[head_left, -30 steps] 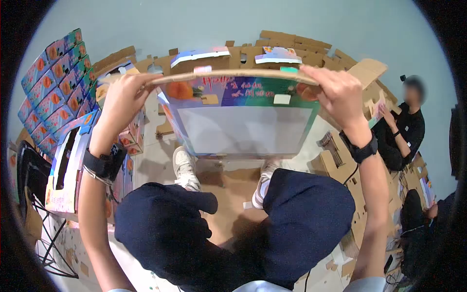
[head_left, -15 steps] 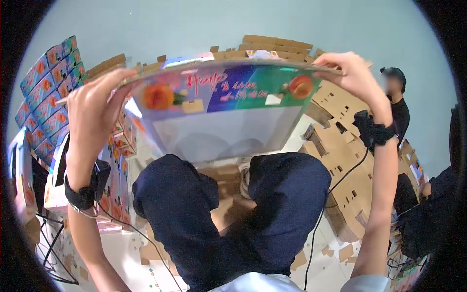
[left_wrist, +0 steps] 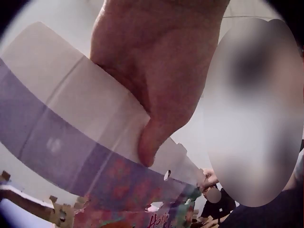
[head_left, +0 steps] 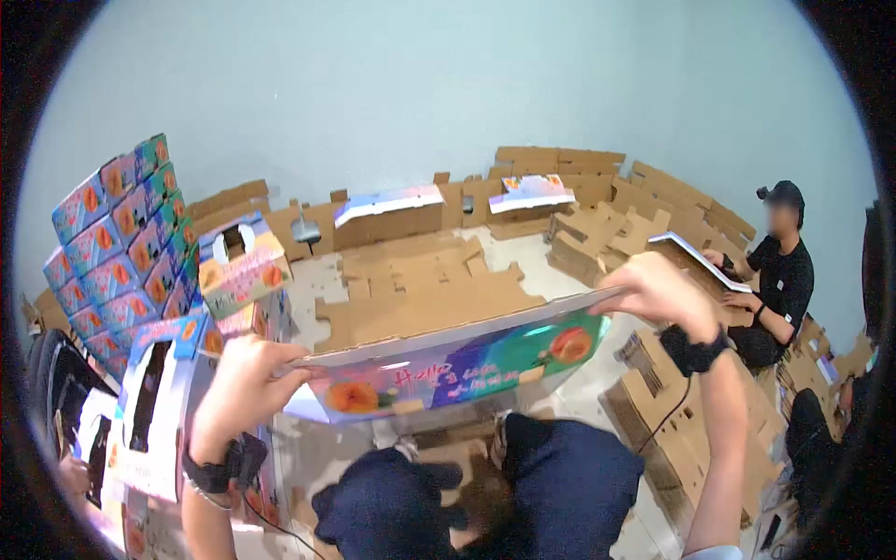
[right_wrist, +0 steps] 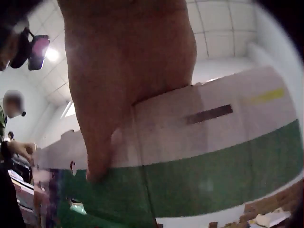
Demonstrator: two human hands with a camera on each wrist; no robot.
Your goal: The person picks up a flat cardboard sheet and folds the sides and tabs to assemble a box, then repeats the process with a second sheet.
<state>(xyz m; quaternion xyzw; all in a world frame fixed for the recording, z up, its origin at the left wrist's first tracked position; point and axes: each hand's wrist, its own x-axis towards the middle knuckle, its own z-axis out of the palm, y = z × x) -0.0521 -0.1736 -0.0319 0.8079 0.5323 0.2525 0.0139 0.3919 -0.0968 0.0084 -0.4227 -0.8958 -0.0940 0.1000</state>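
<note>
Both hands pinch the long upper edge of a printed cardboard sheet point(head_left: 467, 373), held above the knees in the head view. The left hand point(head_left: 245, 387) grips its left end, thumb on the printed face. At the right end the right hand point(head_left: 658, 294) does the same. In the left wrist view, the left hand point(left_wrist: 156, 80) has its thumb against the white and purple part of the sheet point(left_wrist: 71, 128). The right wrist view has the right hand point(right_wrist: 128, 85) with its thumb over the green part of the sheet point(right_wrist: 204, 175). The fingers behind the sheet are hidden.
Printed boxes point(head_left: 121, 247) are stacked at the left, with a handled carton point(head_left: 245, 271) nearby. Brown flat cardboard point(head_left: 420, 289) lies on the floor ahead, and more point(head_left: 695, 425) is piled at the right. A person in black point(head_left: 784, 280) sits at the right holding a carton piece.
The sheet has come down in the head view, and its large white area is no longer seen. Both hands kept hold of it. The head view has tilted up, showing more floor cardboard ahead.
</note>
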